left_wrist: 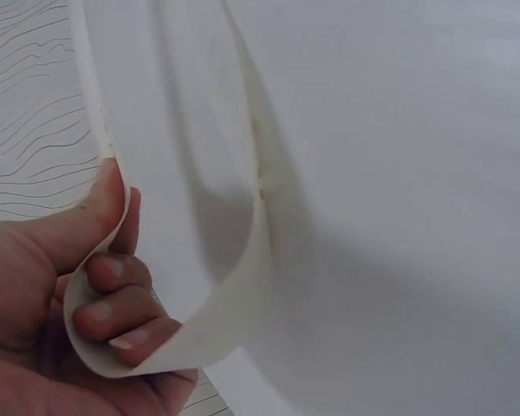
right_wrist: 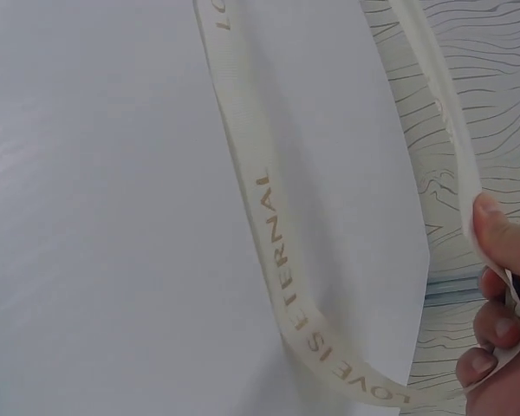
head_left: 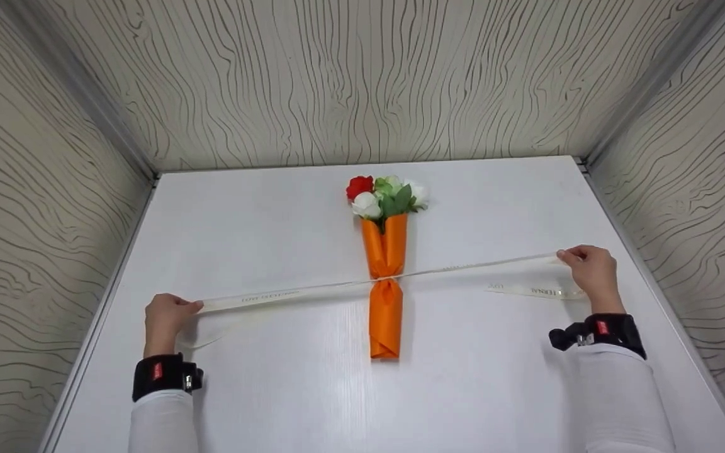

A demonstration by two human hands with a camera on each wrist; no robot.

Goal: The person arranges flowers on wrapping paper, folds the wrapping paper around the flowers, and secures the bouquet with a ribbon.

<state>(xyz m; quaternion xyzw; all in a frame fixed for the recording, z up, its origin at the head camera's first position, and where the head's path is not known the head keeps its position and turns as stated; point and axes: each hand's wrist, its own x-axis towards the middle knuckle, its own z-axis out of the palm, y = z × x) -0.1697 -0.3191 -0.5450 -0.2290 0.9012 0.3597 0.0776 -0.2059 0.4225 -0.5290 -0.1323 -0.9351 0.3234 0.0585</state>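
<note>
A bouquet wrapped in orange paper (head_left: 386, 321) lies mid-table, with red, white and green flowers (head_left: 387, 196) at its far end. Around its pinched waist runs a cream ribbon (head_left: 331, 287), stretched nearly straight to both sides. My left hand (head_left: 167, 318) pinches the ribbon's left part between thumb and forefinger; in the left wrist view the loose tail passes across the curled fingers (left_wrist: 126, 308). At the right, my right hand (head_left: 594, 272) pinches the other part. Its tail, printed "LOVE IS ETERNAL", hangs to the table in the right wrist view. The knot area is too small to make out.
The white table (head_left: 262, 220) is enclosed by wood-grain panels (head_left: 350, 82) at the back and both sides. Grey metal strips run along the panel corners. Black camera straps (head_left: 160, 374) circle both wrists.
</note>
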